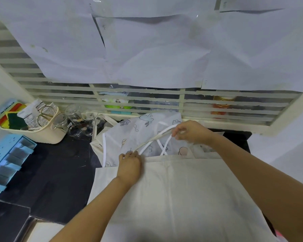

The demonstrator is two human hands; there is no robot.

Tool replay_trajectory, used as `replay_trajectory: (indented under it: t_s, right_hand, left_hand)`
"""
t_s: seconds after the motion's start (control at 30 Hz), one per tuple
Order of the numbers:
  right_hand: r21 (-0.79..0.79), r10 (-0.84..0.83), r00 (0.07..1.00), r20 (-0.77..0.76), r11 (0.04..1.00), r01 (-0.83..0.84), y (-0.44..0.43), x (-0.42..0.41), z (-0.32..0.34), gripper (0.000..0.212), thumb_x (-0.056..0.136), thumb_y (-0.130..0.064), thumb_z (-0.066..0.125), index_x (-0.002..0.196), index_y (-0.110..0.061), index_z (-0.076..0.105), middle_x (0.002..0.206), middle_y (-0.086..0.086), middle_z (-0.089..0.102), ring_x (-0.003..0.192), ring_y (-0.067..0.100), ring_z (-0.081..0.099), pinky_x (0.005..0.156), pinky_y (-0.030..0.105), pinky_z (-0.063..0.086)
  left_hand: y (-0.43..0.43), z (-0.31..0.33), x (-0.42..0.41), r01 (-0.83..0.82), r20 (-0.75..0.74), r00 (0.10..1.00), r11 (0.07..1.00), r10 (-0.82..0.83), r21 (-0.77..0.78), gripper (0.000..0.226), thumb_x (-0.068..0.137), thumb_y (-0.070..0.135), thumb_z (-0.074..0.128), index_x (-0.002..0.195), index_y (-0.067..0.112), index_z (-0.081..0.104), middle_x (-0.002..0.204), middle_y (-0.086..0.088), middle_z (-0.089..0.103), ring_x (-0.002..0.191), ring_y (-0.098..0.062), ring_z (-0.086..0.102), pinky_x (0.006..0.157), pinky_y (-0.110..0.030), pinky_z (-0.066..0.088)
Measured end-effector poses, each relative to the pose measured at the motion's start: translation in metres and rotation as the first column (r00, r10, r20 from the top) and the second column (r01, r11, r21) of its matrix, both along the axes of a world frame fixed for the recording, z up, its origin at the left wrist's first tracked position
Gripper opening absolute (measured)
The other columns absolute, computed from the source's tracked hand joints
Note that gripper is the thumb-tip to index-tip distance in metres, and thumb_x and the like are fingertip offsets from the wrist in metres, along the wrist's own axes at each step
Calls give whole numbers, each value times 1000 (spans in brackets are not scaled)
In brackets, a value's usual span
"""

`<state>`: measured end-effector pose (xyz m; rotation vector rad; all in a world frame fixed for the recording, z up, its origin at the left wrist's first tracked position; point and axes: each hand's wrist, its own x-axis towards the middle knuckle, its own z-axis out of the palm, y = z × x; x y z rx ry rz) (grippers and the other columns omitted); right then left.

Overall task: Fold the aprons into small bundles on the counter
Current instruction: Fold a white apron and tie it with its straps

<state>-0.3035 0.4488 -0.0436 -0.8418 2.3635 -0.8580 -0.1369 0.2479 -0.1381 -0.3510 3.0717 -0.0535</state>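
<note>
A cream apron (182,198) lies spread flat on the dark counter (56,172), filling the near right part of it, with its top edge facing away from the person. The left hand (129,165) sits at the left end of that top edge, fingers curled down and gripping the cloth where the neck strap (154,138) starts. The strap runs up and to the right from this hand in a taut line. The right hand (191,131) holds its other end, pinching it between thumb and curled fingers, raised above and beyond the apron's top edge. So the apron's body lies below and toward the person from both hands, and only the strap spans between them.

Behind the cream apron lies a printed apron (138,133), pale with cartoon figures, crumpled, its white ties (166,144) crossing under the stretched strap. To the left stand clear glasses (73,117), a cream basket (47,137) holding sponges (12,119) and packets, and a blue organizer (7,159) at the counter's left edge. Sheets of paper (147,49) cover the slatted window above.
</note>
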Motion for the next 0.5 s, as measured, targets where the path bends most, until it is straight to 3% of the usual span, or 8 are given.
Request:
replay_trajectory:
  t_s: [0.07, 0.13, 0.2, 0.27, 0.4, 0.5]
  right_hand:
    - [-43, -36, 997, 62, 998, 39, 10, 2, -7, 7, 84, -14, 70, 86, -21, 71, 93, -7, 68, 85, 6, 61, 74, 15, 46]
    - [112, 50, 997, 67, 992, -57, 20, 4, -20, 9, 81, -17, 73, 79, -25, 69, 84, -12, 68, 81, 4, 62, 75, 16, 47]
    - [311, 143, 986, 87, 936, -163, 29, 8, -40, 15, 74, -22, 78, 84, -27, 67, 82, -17, 64, 80, 2, 59, 69, 14, 41]
    - [379, 149, 982, 113, 908, -181, 35, 14, -58, 29, 70, -26, 81, 91, -30, 61, 89, -17, 59, 88, 6, 55, 67, 13, 35]
    - [400, 165, 986, 16, 903, -157, 40, 20, -70, 33, 73, -29, 79, 98, -29, 58, 94, -14, 46, 98, 10, 43, 69, 19, 29]
    - [328, 108, 993, 55, 937, -120, 41, 20, -75, 42, 70, -29, 81, 102, -27, 53, 102, -13, 48, 101, 9, 44, 76, 21, 32]
  left_hand:
    - [-4, -5, -3, -46, 62, 997, 999, 44, 25, 22, 94, 18, 44, 101, 17, 65, 115, 3, 58, 115, -21, 49, 91, -35, 28]
    - [-5, -7, -5, -74, 62, 996, 994, 69, 84, 25, 95, 17, 41, 106, 20, 64, 124, 6, 52, 118, -19, 45, 90, -32, 25]
    - [-4, -7, -7, -85, 51, 996, 990, 80, 116, 25, 94, 15, 42, 104, 19, 64, 121, 5, 53, 114, -19, 47, 84, -29, 23]
    - [-5, -6, -7, -89, 32, 996, 988, 85, 129, 23, 93, 12, 41, 102, 18, 62, 114, 3, 56, 108, -19, 48, 79, -27, 20]
    - [-6, -6, -9, -136, 23, 991, 971, 135, 194, 22, 91, 9, 39, 98, 16, 60, 104, 3, 57, 102, -19, 51, 79, -27, 24]
    - [-9, -9, -11, -158, 21, 987, 948, 158, 275, 20, 88, 6, 38, 89, 21, 52, 96, 2, 58, 96, -20, 54, 79, -28, 25]
